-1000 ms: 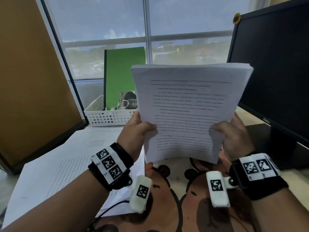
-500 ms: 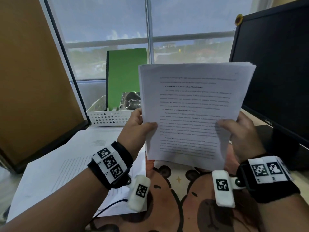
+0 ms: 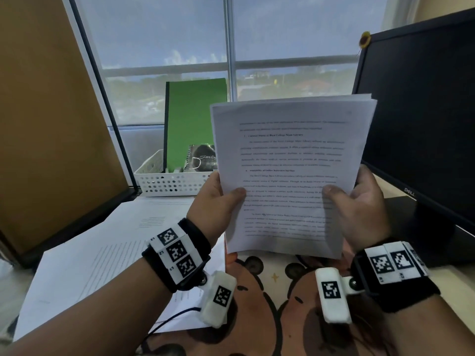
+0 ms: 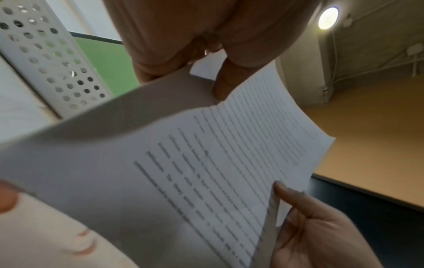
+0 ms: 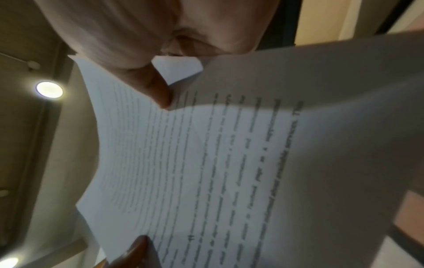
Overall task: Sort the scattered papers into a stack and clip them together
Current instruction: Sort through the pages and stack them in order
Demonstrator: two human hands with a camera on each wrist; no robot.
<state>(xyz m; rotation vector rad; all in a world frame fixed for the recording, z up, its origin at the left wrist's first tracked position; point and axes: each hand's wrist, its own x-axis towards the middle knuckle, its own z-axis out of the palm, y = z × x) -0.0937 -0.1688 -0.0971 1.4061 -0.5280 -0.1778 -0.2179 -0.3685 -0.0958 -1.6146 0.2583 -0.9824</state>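
I hold a stack of printed white papers (image 3: 290, 160) upright above the desk, in front of the window. My left hand (image 3: 221, 201) pinches its lower left edge, thumb on the front page. My right hand (image 3: 359, 199) grips the lower right edge, thumb pressed on the text. Both wrist views show the stack of papers (image 4: 206, 172) (image 5: 206, 163) from below, slightly bowed, with a thumb on each side. More loose sheets (image 3: 108, 253) lie flat on the desk at the left. No clip is visible.
A white perforated basket (image 3: 169, 183) with a green folder (image 3: 192, 124) and a spiral notebook (image 3: 203, 160) stands by the window. A black monitor (image 3: 424, 111) fills the right. A brown partition (image 3: 51, 111) closes the left. A cartoon desk mat (image 3: 270, 304) lies below my hands.
The front page differs from one second ago: a new sheet with denser text now faces me. The stack has shifted slightly right and stands more upright. My right thumb has moved onto the front page.
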